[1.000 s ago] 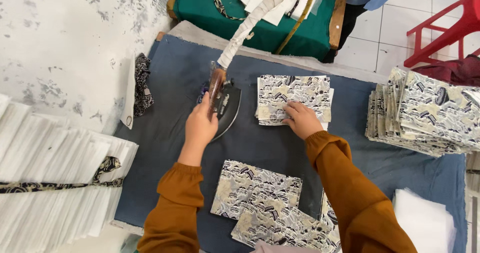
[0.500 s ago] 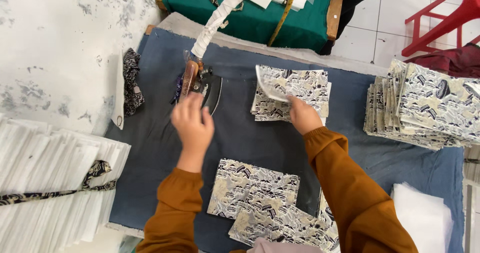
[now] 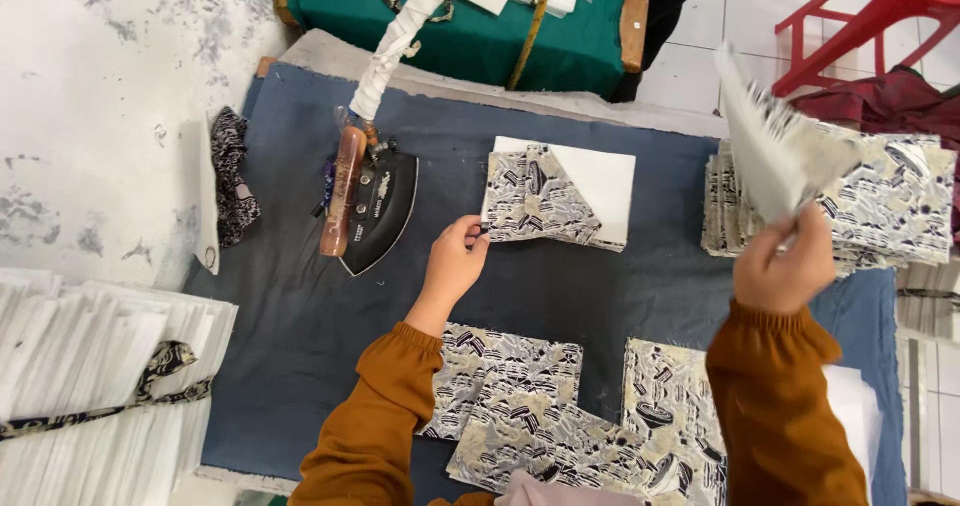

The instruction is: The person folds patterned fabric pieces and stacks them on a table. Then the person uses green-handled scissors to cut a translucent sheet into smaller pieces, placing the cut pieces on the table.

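From the head camera, a blue-grey cloth covers the worktop [image 3: 300, 306]. The left hand [image 3: 455, 261] rests at the near-left corner of a small stack of folded patterned fabric [image 3: 535, 201], fingers curled on its edge; the top piece is turned back to show a white lining triangle at the right. The right hand [image 3: 785, 266] is raised at the right, fingers pinched shut on a single folded fabric piece [image 3: 775, 146], held up in the air above a tall pile of finished pieces [image 3: 900, 206] in the same black, white and cream print. Left of the small stack an iron [image 3: 375, 206] lies flat, dark soleplate, wooden handle, its cord wrapped in white cloth running to the far side. Flat patterned pieces [image 3: 520, 396] lie at the near edge. Bundled white sheets [image 3: 90, 366], tied with a patterned strip, sit at the near left
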